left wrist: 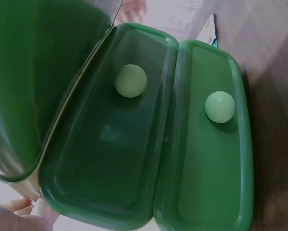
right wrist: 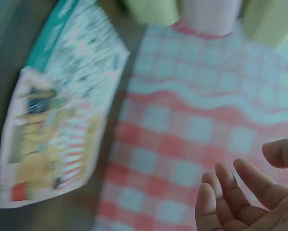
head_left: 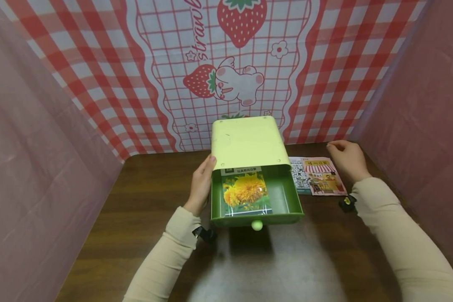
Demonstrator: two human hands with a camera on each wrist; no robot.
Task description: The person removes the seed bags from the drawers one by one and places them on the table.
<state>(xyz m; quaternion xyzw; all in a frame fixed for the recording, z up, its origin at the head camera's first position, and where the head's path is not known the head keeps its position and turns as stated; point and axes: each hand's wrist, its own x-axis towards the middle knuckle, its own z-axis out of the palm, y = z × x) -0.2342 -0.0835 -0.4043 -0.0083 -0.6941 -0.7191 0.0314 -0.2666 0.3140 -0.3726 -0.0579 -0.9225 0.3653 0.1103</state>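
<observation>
A small pale-yellow cabinet (head_left: pixel 248 140) with green drawers stands in the middle. Its top drawer (head_left: pixel 285 195) is pulled out, and a packet with yellow flowers (head_left: pixel 245 193) lies inside against the left. Below are two closed drawers with round knobs, the middle drawer (left wrist: pixel 100 163) and the bottom drawer (left wrist: pixel 206 178). My left hand (head_left: pixel 201 184) rests against the cabinet's left side, close to its front edge. My right hand (head_left: pixel 349 161) hovers past the packets on the right, fingers loosely bent and holding nothing. Nearest it is a pink packet with a shop picture (head_left: pixel 323 176), overlapping a black-and-white patterned packet (head_left: pixel 299 174).
The brown wooden table (head_left: pixel 147 218) runs back to a red-checked cloth (head_left: pixel 109 75) with strawberry prints. Pink curtains, a left curtain (head_left: pixel 34 159) and a right curtain (head_left: pixel 419 109), close off both sides.
</observation>
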